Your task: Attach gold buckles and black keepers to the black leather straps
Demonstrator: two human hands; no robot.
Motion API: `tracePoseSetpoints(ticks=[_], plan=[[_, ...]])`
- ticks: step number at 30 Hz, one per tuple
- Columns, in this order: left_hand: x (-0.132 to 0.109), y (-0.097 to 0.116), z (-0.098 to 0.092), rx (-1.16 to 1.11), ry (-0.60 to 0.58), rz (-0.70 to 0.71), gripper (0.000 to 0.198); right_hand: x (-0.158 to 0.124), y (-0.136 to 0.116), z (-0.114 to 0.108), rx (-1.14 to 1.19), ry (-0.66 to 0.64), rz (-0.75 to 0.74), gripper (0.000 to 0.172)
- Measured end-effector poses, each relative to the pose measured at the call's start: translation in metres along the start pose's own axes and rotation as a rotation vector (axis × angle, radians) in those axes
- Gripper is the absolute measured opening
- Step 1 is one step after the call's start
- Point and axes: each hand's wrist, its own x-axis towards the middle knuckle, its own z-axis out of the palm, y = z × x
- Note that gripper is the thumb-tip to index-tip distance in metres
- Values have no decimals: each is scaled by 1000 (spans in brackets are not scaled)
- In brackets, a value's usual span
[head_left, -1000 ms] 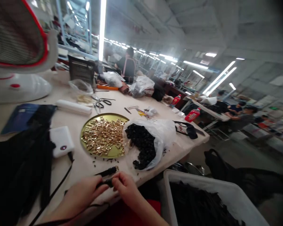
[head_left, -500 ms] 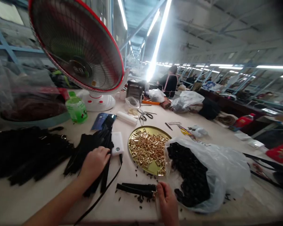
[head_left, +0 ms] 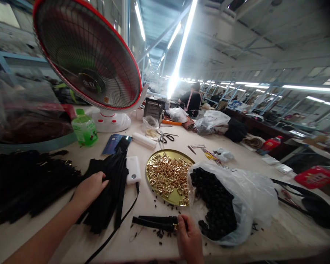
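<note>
My right hand pinches the end of a folded black strap near the front edge of the table. A gold metal buckle shows on the strap beside my fingertips. My left hand lies on a bundle of black straps, its fingers curled in; what they grip, if anything, is hidden. Between and beyond the hands is a round gold tray full of small gold buckles. Right of it, a clear plastic bag gapes around many small black pieces.
Behind the straps stand a red-rimmed fan heater and a green bottle. A white device with a black cord sits near the tray. Scissors lie farther back. More black straps cover the left side. A person is in the background.
My left hand has drawn back to the left across the strap bundle, away from the white device. My right hand still pinches the strap. The view has shifted slightly.
</note>
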Motion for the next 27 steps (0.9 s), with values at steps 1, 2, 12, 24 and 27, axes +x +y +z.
tracePoseSetpoints(ticks=[1,2,12,24,27], plan=[[-1,3,-6,12,19,8,22,0,2,-1,21,22,7,30],[-2,7,-13,16,49,16,23,0,3,-2,39,49,12,31],[-57,97,19,-1215,-330,-279,21,-8,-97,-8,636,-226,120,50],[-72,102,33,-1313,-1045,-376,25,9,-79,-46,551,-234,330,26],[-78,129,49,-1179,-1298,-173,37,18,-77,-45,540,-285,274,29]])
